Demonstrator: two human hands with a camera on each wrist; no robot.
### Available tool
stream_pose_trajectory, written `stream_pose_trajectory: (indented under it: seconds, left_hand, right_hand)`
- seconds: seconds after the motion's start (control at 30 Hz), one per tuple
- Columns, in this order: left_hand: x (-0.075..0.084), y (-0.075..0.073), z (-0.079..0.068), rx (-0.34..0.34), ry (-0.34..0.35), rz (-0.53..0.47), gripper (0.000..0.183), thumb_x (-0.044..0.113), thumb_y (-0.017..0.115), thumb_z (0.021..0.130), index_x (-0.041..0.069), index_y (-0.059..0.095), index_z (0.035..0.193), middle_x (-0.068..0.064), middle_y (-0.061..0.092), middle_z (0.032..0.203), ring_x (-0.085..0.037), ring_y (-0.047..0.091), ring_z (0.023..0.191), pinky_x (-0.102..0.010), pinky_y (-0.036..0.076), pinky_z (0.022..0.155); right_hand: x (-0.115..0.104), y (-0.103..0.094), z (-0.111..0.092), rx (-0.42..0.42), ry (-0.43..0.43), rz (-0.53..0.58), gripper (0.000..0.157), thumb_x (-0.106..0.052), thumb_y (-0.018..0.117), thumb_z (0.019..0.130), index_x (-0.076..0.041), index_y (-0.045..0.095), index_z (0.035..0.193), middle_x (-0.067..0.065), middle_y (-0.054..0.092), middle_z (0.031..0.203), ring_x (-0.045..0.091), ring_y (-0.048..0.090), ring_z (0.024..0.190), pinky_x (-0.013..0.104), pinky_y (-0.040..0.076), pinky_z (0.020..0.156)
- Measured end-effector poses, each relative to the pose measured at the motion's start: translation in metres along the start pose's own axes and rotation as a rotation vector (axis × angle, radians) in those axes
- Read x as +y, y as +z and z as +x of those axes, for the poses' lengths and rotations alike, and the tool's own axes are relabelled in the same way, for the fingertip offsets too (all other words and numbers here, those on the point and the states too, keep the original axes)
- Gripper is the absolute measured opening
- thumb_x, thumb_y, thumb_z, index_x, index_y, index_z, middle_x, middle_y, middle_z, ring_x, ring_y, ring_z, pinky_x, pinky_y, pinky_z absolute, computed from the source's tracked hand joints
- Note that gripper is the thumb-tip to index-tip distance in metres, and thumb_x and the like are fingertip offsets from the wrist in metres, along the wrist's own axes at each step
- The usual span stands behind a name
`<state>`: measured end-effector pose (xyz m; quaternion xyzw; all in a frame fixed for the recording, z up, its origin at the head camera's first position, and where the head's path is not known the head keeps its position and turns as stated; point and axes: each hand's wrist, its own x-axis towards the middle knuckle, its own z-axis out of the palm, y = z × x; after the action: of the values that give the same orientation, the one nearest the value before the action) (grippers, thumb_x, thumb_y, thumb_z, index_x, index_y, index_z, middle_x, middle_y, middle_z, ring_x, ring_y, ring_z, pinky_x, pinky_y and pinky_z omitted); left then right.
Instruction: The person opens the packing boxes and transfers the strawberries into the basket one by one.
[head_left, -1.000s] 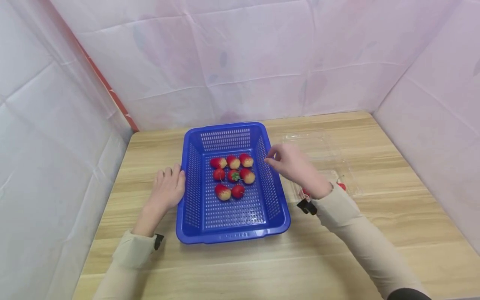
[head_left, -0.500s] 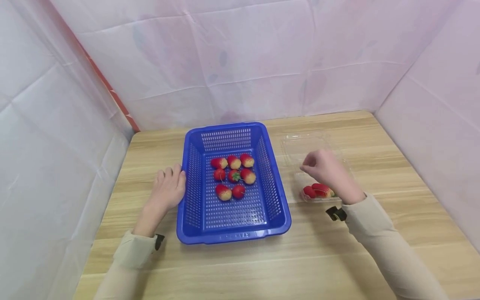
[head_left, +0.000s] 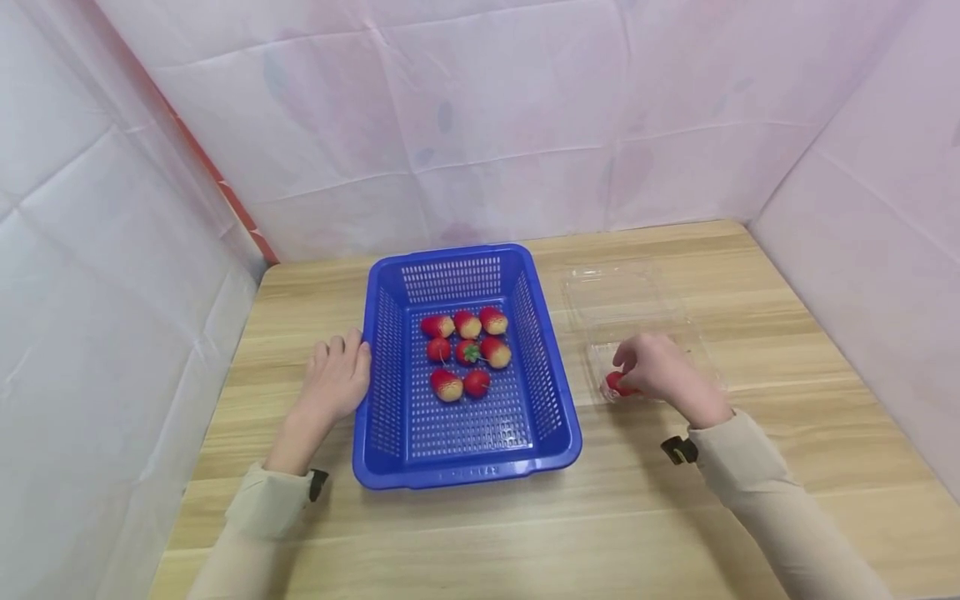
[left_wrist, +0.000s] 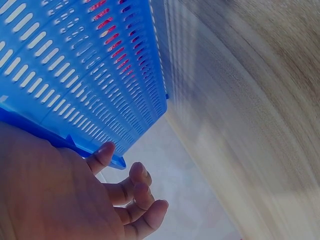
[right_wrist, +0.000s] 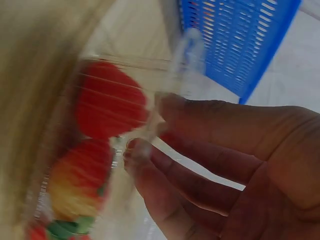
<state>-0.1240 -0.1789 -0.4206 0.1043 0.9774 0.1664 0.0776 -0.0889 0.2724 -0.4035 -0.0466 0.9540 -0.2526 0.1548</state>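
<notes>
A blue perforated basket [head_left: 468, 475] stands on the table, holding several toy strawberries [head_left: 447, 385] and cherry-like round red fruits [head_left: 476, 383]. My left hand [head_left: 333, 375] rests beside its left rim, the thumb against the rim and the other fingers loosely bent in the left wrist view. To the right lies a clear plastic clamshell box [head_left: 693, 337], its lid spread away from me. Down at the box is my right hand [head_left: 660, 371], thumb and fingers apart, fingertips right beside a red fruit [right_wrist: 110, 100]. Another strawberry [right_wrist: 82, 182] with green leaves lies below it inside the box.
The pale wood table [head_left: 480, 550] runs to white cloth walls [head_left: 495, 125] behind and on both sides. A red strip [head_left: 217, 171] shows at the back left corner. The basket's right rim stands close to the clear box.
My right hand has moved from the basket's right rim rightward over the clear box, then down to the fruit in it. The left hand and the basket stay in place.
</notes>
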Motion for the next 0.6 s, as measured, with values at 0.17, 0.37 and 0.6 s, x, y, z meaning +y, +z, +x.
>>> stream_pose_trajectory:
  seconds: [0.17, 0.37, 0.6]
  left_hand:
    - [0.0, 0.0, -0.001, 0.003, 0.002, -0.006, 0.039, 0.036, 0.014, 0.107, 0.006, 0.038, 0.117, -0.016, 0.042, 0.096, -0.035, 0.036, 0.088, -0.042, 0.029, 0.071]
    - [0.001, -0.001, 0.0, 0.004, 0.001, -0.01, 0.04, 0.036, 0.014, 0.107, 0.006, 0.038, 0.117, -0.017, 0.042, 0.096, -0.036, 0.036, 0.088, -0.043, 0.03, 0.072]
    - [0.001, 0.0, -0.001, 0.01, 0.004, -0.006, 0.039, 0.035, 0.014, 0.107, 0.006, 0.038, 0.116, -0.016, 0.042, 0.095, -0.035, 0.036, 0.087, -0.042, 0.029, 0.072]
  right_hand:
    - [0.006, 0.009, 0.002, 0.017, -0.018, -0.04, 0.024, -0.004, 0.079, 0.065, -0.001, 0.073, 0.088, 0.007, 0.07, 0.075, 0.024, 0.063, 0.072, 0.041, 0.049, 0.067]
    - [0.01, 0.016, 0.005, 0.012, -0.024, -0.012, 0.025, -0.001, 0.075, 0.067, 0.003, 0.071, 0.091, 0.01, 0.07, 0.074, 0.027, 0.064, 0.074, 0.045, 0.05, 0.069]
    - [0.013, 0.019, 0.005, 0.048, -0.009, -0.016, 0.024, -0.004, 0.076, 0.07, 0.003, 0.071, 0.093, 0.016, 0.071, 0.078, 0.033, 0.067, 0.079, 0.048, 0.051, 0.072]
